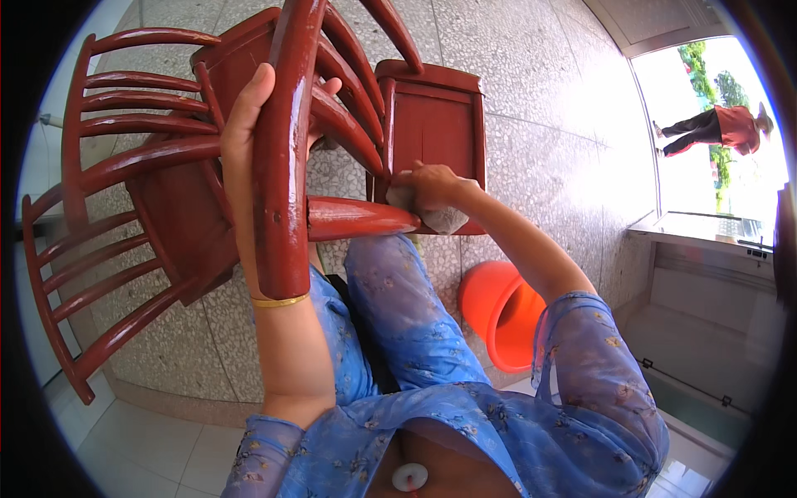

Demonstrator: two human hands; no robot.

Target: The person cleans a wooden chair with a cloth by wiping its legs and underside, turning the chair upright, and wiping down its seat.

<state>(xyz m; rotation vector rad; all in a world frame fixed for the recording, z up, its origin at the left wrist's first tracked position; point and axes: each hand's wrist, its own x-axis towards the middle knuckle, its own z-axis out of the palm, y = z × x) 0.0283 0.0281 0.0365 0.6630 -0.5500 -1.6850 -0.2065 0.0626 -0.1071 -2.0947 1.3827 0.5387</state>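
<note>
A red wooden chair (283, 187) stands right before me, its thick top rail running up the view. My left hand (252, 109) is round the back of that rail, thumb on one side and fingertips showing past the other. My right hand (429, 187) presses a grey cloth (445, 219) at the lower end of the chair's back post (364, 218), where it nears the red wooden seat (436, 131). The fingers are bent over the cloth, and part of it hangs below them.
More red wooden chairs (180, 215) stand close together on the left. An orange bucket (489, 299) is on the speckled floor by my right forearm. Glass-fronted furniture (703, 299) stands at the right. Outside the doorway a person in a hat (735, 129) is on foot.
</note>
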